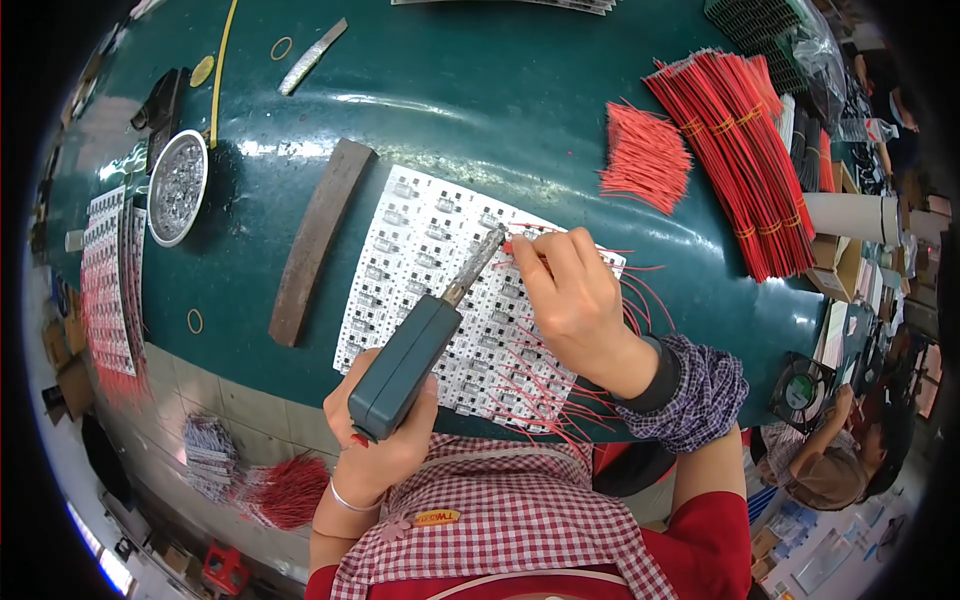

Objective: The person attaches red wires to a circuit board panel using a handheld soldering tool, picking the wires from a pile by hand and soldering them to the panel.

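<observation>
My left hand (385, 430) is closed around the dark teal housing of a soldering gun (405, 365). Its metal tip rests on or just above a white circuit board panel (400, 215) covered in rows of small components. Close to the tip, my right hand (570, 290) pinches the end of a red wire (508, 246) against the panel; the fingers partly hide it. Several red wires (535, 385) stick out from the panel's near right part, and some trail past its right edge under my right wrist.
A dark bar (318, 245) lies left of the panel, with a bowl of metal bits (180, 185) beyond it. Red wire bundles (735, 165) and a loose wire pile (645, 158) lie at the right. More wired panels (108, 285) hang at the left edge. A person (835, 455) sits at right.
</observation>
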`<action>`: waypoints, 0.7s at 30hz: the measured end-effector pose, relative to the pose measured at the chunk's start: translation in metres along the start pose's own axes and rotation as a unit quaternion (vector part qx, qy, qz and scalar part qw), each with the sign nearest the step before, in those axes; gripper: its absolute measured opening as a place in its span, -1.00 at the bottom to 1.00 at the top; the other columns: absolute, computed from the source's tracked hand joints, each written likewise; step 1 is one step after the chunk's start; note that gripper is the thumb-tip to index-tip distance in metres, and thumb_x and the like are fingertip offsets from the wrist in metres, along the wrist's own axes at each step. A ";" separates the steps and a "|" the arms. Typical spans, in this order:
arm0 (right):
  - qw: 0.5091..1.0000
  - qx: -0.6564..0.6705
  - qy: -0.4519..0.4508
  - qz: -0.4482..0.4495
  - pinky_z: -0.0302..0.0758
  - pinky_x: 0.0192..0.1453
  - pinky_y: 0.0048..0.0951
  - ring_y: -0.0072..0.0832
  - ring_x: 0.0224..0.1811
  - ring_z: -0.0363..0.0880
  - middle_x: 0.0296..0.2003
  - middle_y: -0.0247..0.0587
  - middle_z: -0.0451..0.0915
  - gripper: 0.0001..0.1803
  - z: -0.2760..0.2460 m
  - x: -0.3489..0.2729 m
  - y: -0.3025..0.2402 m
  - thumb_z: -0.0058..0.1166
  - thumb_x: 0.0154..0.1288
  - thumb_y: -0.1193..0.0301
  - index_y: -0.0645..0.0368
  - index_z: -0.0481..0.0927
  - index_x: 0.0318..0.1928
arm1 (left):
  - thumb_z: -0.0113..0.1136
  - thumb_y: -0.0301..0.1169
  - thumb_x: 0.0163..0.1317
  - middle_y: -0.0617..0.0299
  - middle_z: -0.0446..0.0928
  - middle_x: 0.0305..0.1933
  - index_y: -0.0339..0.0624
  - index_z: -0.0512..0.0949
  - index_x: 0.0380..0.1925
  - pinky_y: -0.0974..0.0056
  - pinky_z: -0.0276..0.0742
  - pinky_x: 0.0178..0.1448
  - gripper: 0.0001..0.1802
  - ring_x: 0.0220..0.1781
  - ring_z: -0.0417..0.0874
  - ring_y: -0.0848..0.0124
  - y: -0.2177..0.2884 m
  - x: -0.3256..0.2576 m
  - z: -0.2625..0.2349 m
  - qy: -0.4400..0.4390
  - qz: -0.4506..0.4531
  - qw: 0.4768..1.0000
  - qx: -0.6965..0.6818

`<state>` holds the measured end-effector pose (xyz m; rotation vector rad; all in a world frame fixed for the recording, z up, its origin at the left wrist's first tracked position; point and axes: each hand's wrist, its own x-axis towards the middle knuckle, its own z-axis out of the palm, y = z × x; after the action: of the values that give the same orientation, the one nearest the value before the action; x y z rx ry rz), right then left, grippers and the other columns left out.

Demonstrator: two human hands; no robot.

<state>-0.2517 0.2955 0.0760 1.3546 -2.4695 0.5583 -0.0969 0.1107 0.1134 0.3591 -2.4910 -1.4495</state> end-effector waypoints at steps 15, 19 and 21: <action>1.000 -0.003 -0.015 0.001 0.52 -0.29 -0.41 -0.25 -0.25 0.42 -0.33 -0.09 0.41 -0.63 0.001 0.002 -0.002 0.17 0.03 0.57 0.54 0.63 -0.12 | 0.36 -0.69 0.03 0.13 0.61 -0.36 -0.41 0.65 -0.32 0.37 0.49 -0.37 -0.83 -0.47 0.60 0.45 0.001 0.003 -0.003 -0.010 -0.012 1.000 0.007; 1.000 -0.009 -0.010 0.007 0.51 -0.29 -0.40 -0.26 -0.26 0.42 -0.33 -0.10 0.41 -0.70 0.001 0.003 -0.004 0.21 0.07 0.60 0.53 0.64 -0.15 | 0.37 -0.67 0.04 0.05 0.65 -0.32 -0.44 0.68 -0.30 0.35 0.55 -0.34 -0.82 -0.44 0.66 0.38 -0.004 -0.003 -0.003 0.010 -0.005 1.000 0.002; 1.000 -0.002 -0.009 0.007 0.50 -0.29 -0.39 -0.27 -0.27 0.42 -0.34 -0.11 0.41 -0.75 0.000 0.004 -0.004 0.23 0.10 0.61 0.52 0.64 -0.18 | 0.37 -0.67 0.04 0.02 0.67 -0.30 -0.45 0.69 -0.28 0.34 0.58 -0.33 -0.81 -0.43 0.68 0.35 -0.006 -0.006 -0.004 0.030 0.003 1.000 -0.008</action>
<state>-0.2500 0.2909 0.0784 1.3474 -2.4962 0.5460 -0.0895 0.1068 0.1096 0.3870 -2.4299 -1.4335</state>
